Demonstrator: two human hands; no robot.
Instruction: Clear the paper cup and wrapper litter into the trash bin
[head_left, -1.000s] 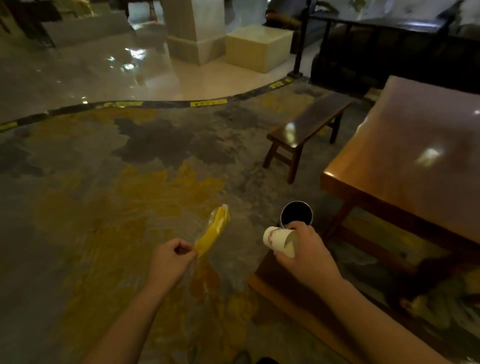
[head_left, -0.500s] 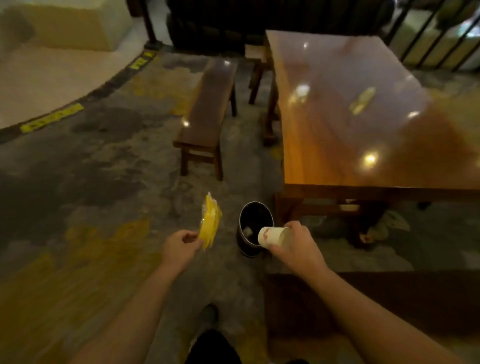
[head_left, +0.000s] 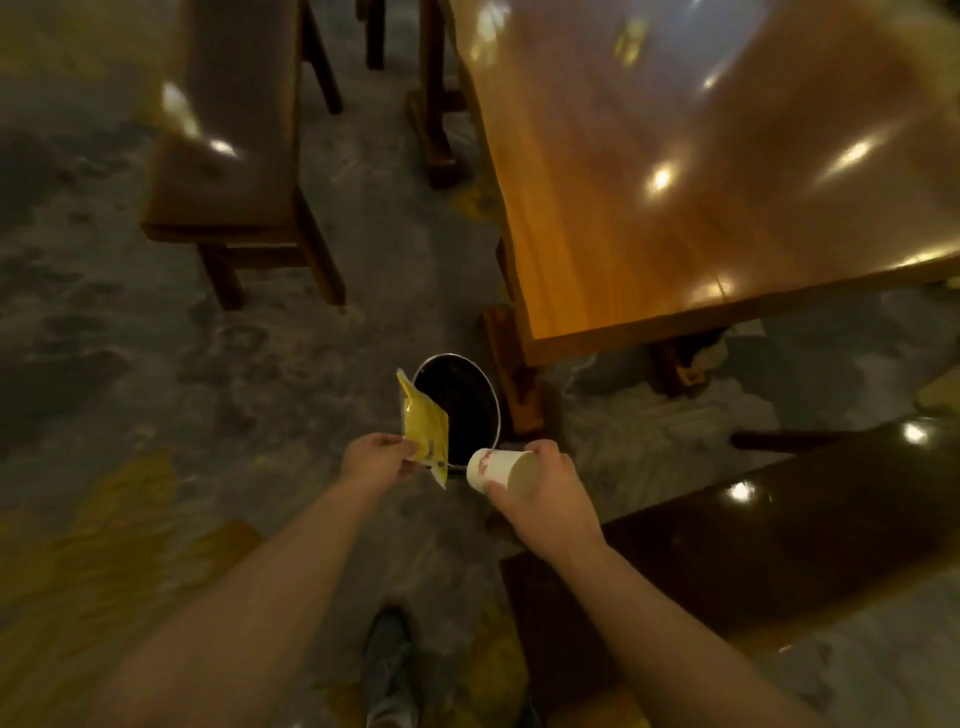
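Note:
A round dark trash bin (head_left: 480, 387) with a metal rim stands on the floor by the table leg, just ahead of both hands. My left hand (head_left: 376, 460) pinches a yellow wrapper (head_left: 423, 428) by its lower edge; the wrapper hangs over the bin's left rim. My right hand (head_left: 540, 483) grips a white paper cup (head_left: 493, 470) with red print, tipped on its side at the bin's near right edge, its base facing me.
A glossy wooden table (head_left: 701, 171) fills the upper right. A wooden bench (head_left: 228, 150) stands at the upper left, a dark bench (head_left: 753, 561) at the lower right. My shoe (head_left: 387, 670) shows at the bottom, on patterned floor.
I have come closer to the bin, which now lies right under my hands. The wrapper has moved right over the bin's rim. The cup stays in my right hand.

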